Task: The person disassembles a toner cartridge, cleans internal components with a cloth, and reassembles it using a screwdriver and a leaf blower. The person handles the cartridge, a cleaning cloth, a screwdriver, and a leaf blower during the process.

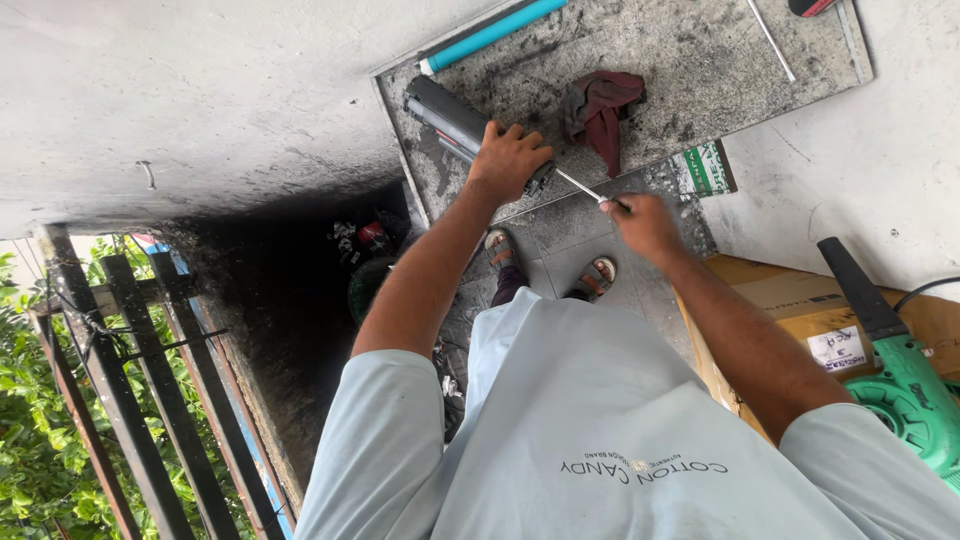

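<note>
Two bare hands are working over a dirty grey board (700, 70) that is lying on the floor. The left hand (508, 160) is pressing down on a black cartridge (450, 118), with its fingers (500, 135) clenched over the near end of it. The right hand (645, 225) is grasping a thin metal rod (580, 186), whose tip is reaching toward the cartridge end under the left hand. A dark red cloth (603, 108) is lying just beside, and a blue roller (495, 32) is resting near the board's far edge. A green blower (900, 380) is sitting on a cardboard box (790, 300) at the right.
</note>
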